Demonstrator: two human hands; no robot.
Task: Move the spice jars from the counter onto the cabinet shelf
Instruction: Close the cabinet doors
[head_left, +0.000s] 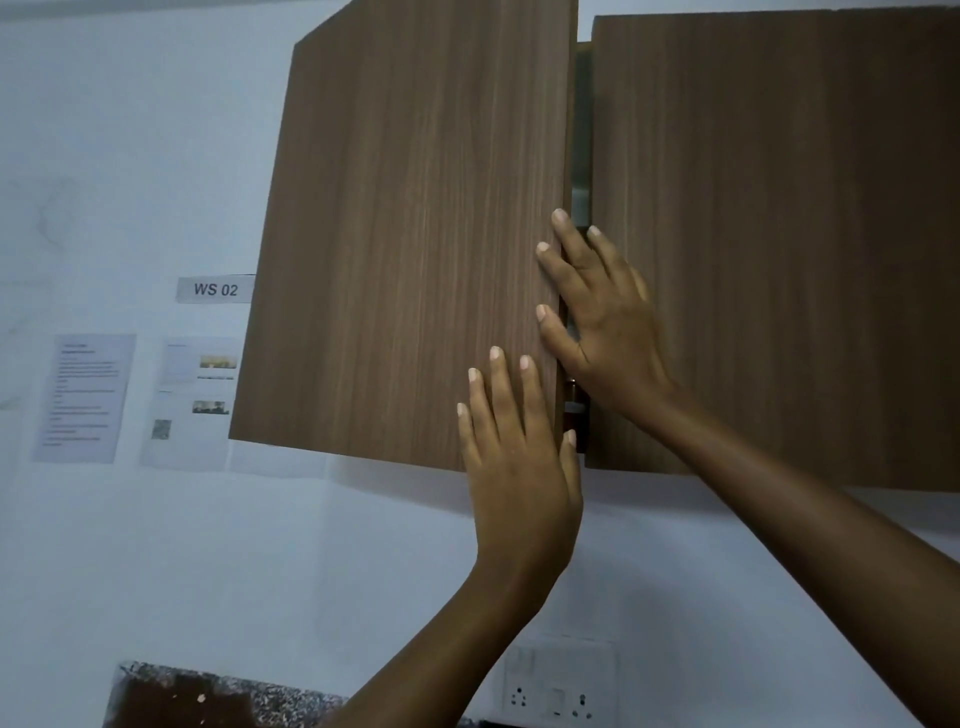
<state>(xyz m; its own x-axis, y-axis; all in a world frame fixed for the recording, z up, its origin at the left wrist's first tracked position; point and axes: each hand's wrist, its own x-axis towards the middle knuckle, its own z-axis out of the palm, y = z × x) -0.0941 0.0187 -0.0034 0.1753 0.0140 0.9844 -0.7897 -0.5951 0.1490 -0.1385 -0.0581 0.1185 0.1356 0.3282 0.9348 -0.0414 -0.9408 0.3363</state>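
Observation:
A wall cabinet with two brown wood-grain doors fills the upper view. The left door (405, 234) stands slightly ajar, leaving a narrow gap beside the right door (779, 234). My left hand (519, 467) lies flat on the left door's lower right corner, fingers spread, thumb at the edge. My right hand (597, 317) rests at the gap with fingers spread across the left door's edge. In the gap, just below my right hand, a sliver of a spice jar (573, 410) shows inside the cabinet. No jars on the counter are in view.
A dark speckled counter (218, 696) shows at the bottom left. A white wall socket panel (556, 691) sits low on the wall. Printed sheets (83, 397) and a "WS 02" label (215, 289) hang on the white wall to the left.

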